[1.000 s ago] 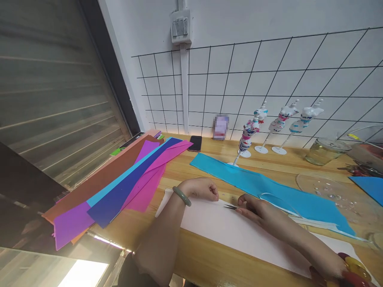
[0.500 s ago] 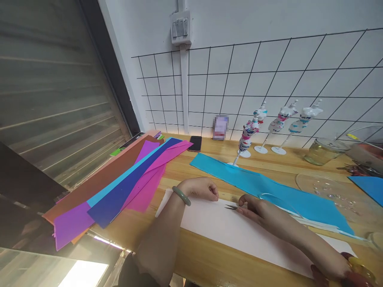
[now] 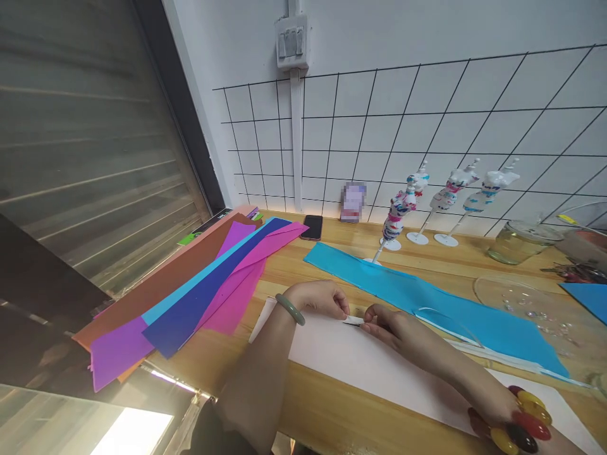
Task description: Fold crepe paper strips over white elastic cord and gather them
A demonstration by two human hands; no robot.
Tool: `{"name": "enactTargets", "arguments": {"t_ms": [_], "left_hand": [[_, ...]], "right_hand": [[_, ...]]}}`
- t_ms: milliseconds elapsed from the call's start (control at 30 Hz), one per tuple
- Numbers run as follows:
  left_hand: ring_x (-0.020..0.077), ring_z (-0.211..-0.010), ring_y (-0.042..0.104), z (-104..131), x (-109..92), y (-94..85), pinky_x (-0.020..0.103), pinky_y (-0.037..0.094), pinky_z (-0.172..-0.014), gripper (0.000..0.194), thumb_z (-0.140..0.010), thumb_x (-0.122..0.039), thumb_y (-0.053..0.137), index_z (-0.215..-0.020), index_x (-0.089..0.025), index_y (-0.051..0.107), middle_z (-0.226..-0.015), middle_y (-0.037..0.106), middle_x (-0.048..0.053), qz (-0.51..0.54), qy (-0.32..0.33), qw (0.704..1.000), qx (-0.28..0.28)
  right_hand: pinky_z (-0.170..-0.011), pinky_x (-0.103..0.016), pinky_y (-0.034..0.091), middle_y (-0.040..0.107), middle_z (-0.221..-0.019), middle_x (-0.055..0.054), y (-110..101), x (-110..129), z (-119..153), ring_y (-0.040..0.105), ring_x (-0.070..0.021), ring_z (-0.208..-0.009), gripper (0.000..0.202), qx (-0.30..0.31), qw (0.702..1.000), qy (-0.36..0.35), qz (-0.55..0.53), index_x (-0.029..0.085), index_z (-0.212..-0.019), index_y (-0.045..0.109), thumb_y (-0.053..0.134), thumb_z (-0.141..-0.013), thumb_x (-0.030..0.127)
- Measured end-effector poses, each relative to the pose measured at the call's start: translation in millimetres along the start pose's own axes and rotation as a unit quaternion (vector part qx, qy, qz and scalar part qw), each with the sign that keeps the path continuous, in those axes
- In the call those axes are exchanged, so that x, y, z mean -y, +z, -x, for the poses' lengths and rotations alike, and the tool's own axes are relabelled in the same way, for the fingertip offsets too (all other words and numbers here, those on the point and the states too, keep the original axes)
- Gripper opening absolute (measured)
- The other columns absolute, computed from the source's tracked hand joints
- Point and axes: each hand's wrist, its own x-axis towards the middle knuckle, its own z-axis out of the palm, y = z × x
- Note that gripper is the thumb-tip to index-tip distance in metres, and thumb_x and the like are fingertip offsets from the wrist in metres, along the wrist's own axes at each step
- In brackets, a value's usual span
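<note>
My left hand point(image 3: 325, 298), with a green bangle on the wrist, has its fingers closed in a pinch on a small white strip point(image 3: 353, 320). Facing it from the right, my right hand point(image 3: 386, 325) is closed around a slim metal tool point(image 3: 351, 325). Only the tool's thin dark end shows, lying against the lower edge of the strip; the rest is hidden in the fingers. Both hands are over a long white sheet point(image 3: 332, 354) on the wooden table. Just beyond them stretches a blue sheet point(image 3: 370, 278).
Coloured sheets point(image 3: 190, 303) overlap at the left. A phone point(image 3: 312, 227) lies near the wall. Several small dress forms point(image 3: 401, 212) stand at the back, left of a glass jar point(image 3: 521, 240). A clear plate point(image 3: 488, 287) holds small beads. White strips point(image 3: 502, 357) lie along the blue sheet.
My right hand has moved left, bringing the metal tool to my left hand. The small white strip now shows between the fingers of both hands. My left hand stays nearly in place.
</note>
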Motion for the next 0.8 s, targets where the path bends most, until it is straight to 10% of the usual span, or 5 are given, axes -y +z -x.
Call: {"name": "enactTargets", "arguments": {"t_ms": [800], "left_hand": [[0.0097, -0.066, 0.054, 2.2, 6.6, -5.8, 0.018, 0.038, -0.052, 0.03, -0.061, -0.02, 0.055, -0.091, -0.022, 0.057, -0.077, 0.057, -0.004, 0.003, 0.032, 0.999, 0.0]], "right_hand": [[-0.057, -0.025, 0.037, 0.062, -0.074, 0.0, 3.7, -1.7, -0.3, 0.051, -0.0154, -0.064, 0.031, -0.015, 1.0, 0.003, -0.003, 0.024, -0.084, 0.052, 0.033, -0.086, 0.049]]}}
